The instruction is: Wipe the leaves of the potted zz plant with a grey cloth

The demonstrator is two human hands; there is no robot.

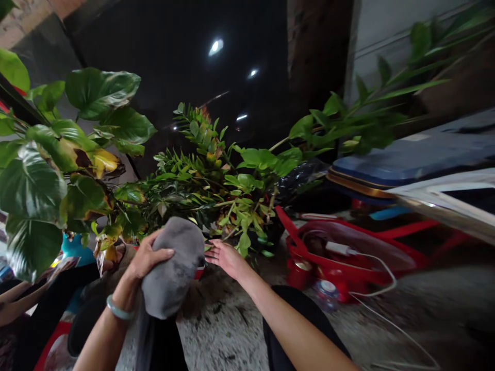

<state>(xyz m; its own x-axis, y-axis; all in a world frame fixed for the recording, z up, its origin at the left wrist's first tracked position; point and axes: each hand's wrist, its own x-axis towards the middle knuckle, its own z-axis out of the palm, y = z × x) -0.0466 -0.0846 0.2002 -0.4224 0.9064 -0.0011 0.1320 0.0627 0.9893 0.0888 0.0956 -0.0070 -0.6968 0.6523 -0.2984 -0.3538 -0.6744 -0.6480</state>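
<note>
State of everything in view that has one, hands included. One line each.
Left hand: closed on the grey cloth.
Grey cloth: held, bunched.
Right hand: open, fingers at the foliage.
Bracelet: worn, left wrist.
Large-leaved plant: mostly green, some yellow and brown patches.
White adapter: cord attached; power unclear.
Small bottle: contents too blurred to tell.

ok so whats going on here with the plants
A person's left hand holds a grey cloth, while the right hand reaches in beside it, fingers spread, close to the leafy potted plants. Whether it touches a leaf is hard to tell. On the person's right, a red plastic stool lies on the floor with a white cable at it.
</note>
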